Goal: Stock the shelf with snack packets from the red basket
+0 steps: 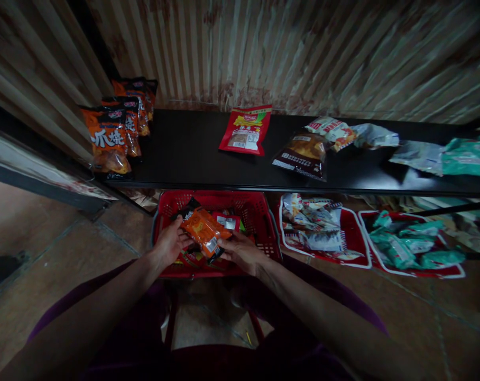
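Between my two hands is an orange and black snack bag [205, 230], tilted over a red shopping basket [220, 198]. My left hand [171, 241] grips the bag's upper left end. At its lower right end, my right hand [240, 251] has its fingers closed on the edge. Below the bag, more packets lie in the basket, among them a red one [229, 221]; most of them are hidden by the bag and my hands. Similar orange and black bags [107, 138] stand in a row at the left end of the black shelf [184, 153].
On the shelf lie a red and yellow packet [246, 130], a brown bag [303, 152], white packets [377, 135] and green packets [468, 156]. To the right, one red basket [354, 227] holds white packets and another basket [458, 270] holds green ones. A corrugated wall [264, 53] stands behind.
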`<state>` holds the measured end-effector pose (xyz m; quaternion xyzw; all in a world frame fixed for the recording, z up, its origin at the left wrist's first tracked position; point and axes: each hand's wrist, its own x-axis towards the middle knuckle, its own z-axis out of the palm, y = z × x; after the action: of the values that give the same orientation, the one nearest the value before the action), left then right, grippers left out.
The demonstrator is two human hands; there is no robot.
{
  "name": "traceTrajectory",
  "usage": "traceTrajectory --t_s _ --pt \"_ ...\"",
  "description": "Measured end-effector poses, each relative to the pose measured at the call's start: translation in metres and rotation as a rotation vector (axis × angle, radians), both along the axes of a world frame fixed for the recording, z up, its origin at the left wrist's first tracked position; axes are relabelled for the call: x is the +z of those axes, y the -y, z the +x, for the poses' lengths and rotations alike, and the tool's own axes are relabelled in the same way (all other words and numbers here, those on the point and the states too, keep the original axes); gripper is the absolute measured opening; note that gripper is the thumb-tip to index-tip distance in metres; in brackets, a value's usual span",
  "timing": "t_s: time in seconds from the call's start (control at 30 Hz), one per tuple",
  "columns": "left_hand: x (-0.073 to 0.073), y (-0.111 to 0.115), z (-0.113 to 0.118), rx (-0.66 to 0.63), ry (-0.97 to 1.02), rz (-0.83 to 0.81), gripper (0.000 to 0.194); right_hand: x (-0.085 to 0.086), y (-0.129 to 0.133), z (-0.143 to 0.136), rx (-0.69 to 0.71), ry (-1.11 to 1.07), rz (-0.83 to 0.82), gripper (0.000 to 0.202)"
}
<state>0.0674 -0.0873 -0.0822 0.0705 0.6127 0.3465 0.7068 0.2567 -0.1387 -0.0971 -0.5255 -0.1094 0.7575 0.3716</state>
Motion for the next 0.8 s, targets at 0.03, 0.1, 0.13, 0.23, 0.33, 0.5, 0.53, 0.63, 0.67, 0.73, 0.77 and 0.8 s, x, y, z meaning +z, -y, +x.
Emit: traceTrajectory --t_s 0.03,0.1,0.13,0.23,0.33,0.5,0.53,0.63,0.67,0.73,0.77,0.8 --pt "-0.001 -0.001 0.0 0.018 0.006 0.004 0.023 -0.001 0.001 -0.003 -0.082 -0.003 -0.024 0.044" --pt "-0.001 -0.003 0.001 0.048 0.016 0.009 0.021 -0.002 0.002 -0.009 -0.2 -0.001 -0.101 0.036" --pt "-0.002 -0.004 0.002 0.06 0.013 0.007 0.02 -0.002 0.003 -0.011 -0.225 -0.004 -0.145 0.034" --pt "-0.003 -0.006 0.003 0.065 0.0 -0.009 0.019 0.001 0.004 -0.015 -0.19 -0.06 -0.22 0.032" --pt "-0.004 -0.008 0.004 0.059 0.0 -0.014 0.019 0.002 0.004 -0.016 -0.171 -0.081 -0.215 0.032" --pt "-0.004 -0.01 0.003 0.096 0.0 -0.018 0.017 -0.001 0.006 -0.017 -0.123 -0.054 -0.116 0.032" --pt "-0.004 -0.01 0.003 0.104 0.006 -0.015 0.017 -0.001 0.007 -0.017 -0.117 -0.05 -0.098 0.033" --pt "-0.003 -0.01 0.003 0.13 0.022 -0.013 0.016 0.002 0.008 -0.017 -0.101 -0.029 -0.079 0.037" --pt "-0.003 -0.01 0.003 0.138 0.027 -0.012 0.016 0.003 0.008 -0.017 -0.102 -0.023 -0.078 0.038" --pt "-0.003 -0.01 0.003 0.152 0.045 -0.006 0.018 0.004 0.009 -0.018 -0.108 -0.02 -0.069 0.039" --pt "-0.004 -0.01 0.002 0.159 0.058 -0.001 0.019 0.004 0.008 -0.017 -0.12 -0.017 -0.067 0.039" --pt "-0.004 -0.01 0.002 0.165 0.069 0.005 0.018 0.003 0.008 -0.017 -0.144 -0.011 -0.073 0.037"
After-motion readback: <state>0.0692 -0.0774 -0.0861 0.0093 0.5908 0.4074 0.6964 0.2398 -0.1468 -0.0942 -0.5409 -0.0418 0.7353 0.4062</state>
